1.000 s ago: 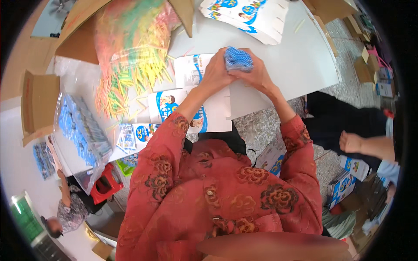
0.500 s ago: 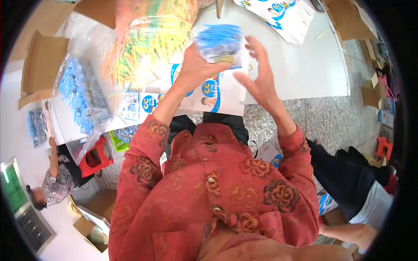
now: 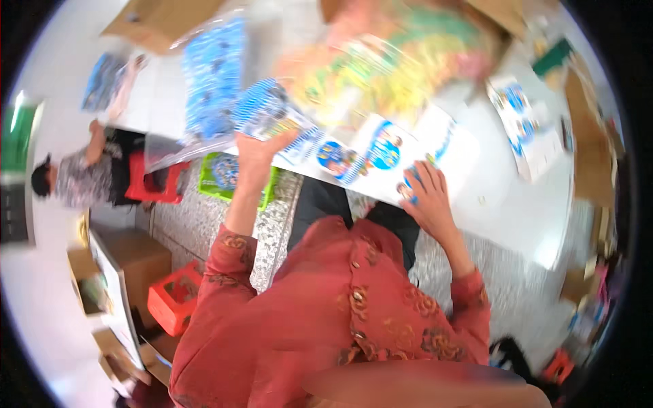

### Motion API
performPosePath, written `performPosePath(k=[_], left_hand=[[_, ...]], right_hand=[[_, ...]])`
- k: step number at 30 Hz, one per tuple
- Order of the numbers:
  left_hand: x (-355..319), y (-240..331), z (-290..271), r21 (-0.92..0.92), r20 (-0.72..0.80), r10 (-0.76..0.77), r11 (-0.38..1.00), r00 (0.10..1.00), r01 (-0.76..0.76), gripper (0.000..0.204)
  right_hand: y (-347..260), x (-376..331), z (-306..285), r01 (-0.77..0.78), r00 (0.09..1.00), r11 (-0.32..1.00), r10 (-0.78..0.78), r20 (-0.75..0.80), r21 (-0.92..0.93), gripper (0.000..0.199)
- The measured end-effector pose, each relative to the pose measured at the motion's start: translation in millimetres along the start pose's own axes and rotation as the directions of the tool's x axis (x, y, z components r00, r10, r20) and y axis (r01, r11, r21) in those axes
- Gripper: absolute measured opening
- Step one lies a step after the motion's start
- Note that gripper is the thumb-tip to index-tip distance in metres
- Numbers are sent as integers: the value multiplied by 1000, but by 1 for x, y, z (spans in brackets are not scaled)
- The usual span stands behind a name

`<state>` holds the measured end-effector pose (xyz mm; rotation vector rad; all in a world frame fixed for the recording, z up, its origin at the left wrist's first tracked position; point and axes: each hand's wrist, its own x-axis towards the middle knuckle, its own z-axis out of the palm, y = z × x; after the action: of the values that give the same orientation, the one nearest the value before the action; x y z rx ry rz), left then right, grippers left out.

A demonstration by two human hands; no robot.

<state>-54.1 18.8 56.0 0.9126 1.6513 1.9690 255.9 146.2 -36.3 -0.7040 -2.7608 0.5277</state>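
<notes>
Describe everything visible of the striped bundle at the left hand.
The bundle shows blue and white stripes toward its far end, with greyer, blurred parts and a small yellowish patch nearer the thumb. It looks like many thin pieces packed together; any wrapping is too blurred to make out. The left hand grips its near end. It lies slanted in view, just right of the clear bag; whether they touch is unclear.
</notes>
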Motion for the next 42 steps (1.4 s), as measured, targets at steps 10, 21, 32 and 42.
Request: performPosePath(k=[10,21,32,42], left_hand=[[63,40,-153,199,-258,-50,974,965,104,38],[193,-51,-303,440,-435,-101,843,895,309,47],[222,-119,-309,124,-174,-354,918,919,377,49],[229,-118,-291,545,-187,-380,727,906,418,69]], right_hand=[[-13,10,11,30,993,998,-36,-114,-53,44],[-23,19,8,-31,995,1000,31,-92,-5,36],[-24,21,8,-74,995,997,74,-73,1,36],[-18,17,9,-94,994,995,92,-59,-27,38]])
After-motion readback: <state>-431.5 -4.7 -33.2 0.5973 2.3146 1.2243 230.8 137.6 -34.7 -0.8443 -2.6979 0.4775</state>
